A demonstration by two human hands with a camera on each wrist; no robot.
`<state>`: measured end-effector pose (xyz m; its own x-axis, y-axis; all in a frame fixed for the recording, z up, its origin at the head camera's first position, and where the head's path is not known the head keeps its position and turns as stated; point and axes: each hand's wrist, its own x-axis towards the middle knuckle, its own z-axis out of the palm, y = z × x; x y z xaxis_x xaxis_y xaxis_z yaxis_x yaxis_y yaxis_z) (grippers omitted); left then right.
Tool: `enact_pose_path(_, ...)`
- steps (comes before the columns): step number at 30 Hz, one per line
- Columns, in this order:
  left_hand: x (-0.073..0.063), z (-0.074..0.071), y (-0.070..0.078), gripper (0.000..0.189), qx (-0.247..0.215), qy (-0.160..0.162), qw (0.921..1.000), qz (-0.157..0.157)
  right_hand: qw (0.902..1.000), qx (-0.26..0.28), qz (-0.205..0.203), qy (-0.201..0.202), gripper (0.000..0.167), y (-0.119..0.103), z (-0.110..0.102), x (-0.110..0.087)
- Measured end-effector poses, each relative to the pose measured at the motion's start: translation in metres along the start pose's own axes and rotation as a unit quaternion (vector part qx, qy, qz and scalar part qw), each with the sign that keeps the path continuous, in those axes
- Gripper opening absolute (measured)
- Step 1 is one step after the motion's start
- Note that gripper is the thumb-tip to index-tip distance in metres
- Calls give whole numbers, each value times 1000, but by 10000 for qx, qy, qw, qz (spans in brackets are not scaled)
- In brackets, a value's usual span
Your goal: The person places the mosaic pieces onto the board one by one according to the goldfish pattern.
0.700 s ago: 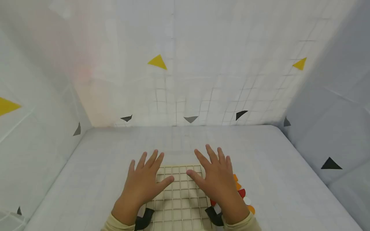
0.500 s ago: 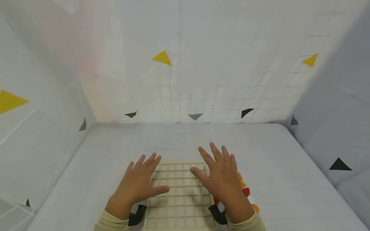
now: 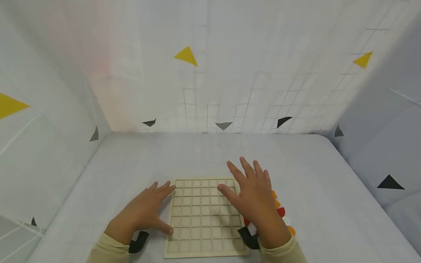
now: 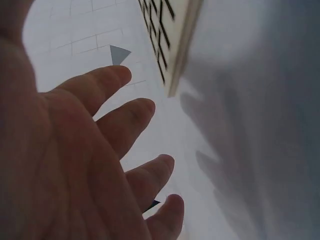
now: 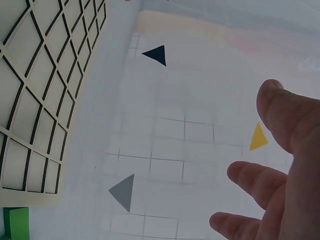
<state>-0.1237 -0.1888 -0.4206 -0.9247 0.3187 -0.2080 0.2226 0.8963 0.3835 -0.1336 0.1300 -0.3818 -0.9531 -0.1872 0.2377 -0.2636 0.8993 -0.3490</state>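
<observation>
A pale wooden board [image 3: 200,221] with a grid of square cells lies flat on the white table. Beside its left edge is my left hand [image 3: 143,210], fingers spread and holding nothing; the thumb tip overlaps the edge in the head view, and I cannot tell whether it touches. In the left wrist view the fingers [image 4: 127,125] stand apart from the board's corner. My right hand [image 3: 253,199] hovers over the board's right side, fingers spread, with nothing in it. Past that hand lie small coloured pieces, among them a red one [image 3: 280,212] and a white one [image 3: 287,221], partly hidden by the arm.
Orange pieces [image 3: 291,231] lie in the same group at the right. A green block [image 5: 17,223] shows by the board in the right wrist view. White sheet walls with yellow [image 3: 186,56] and black triangles [image 3: 390,182] surround the table [image 3: 329,204]. Each wrist carries a black mount [image 3: 249,238].
My left hand has moved left and down, off the grid to the board's left edge. The right hand has stayed over the right side. The head view has shifted slightly.
</observation>
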Motion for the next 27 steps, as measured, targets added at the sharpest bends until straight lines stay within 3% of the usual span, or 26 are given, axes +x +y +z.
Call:
enact_pose_path(8, -7, 11, -8, 137, -413, -153, 9990, -126, 9998, -22, -23, -181, 75, -3, -4, 1)
enact_pose_path(20, -4, 14, -12, 134, -37, -338, 9992, 231, 9996, 153, 65, -235, 74, -3, -4, -8)
enact_pose_path(27, -4, 16, -18, 137, 21, -366, 9991, 197, 9999, -1, 65, -104, 73, 2, -18, -15)
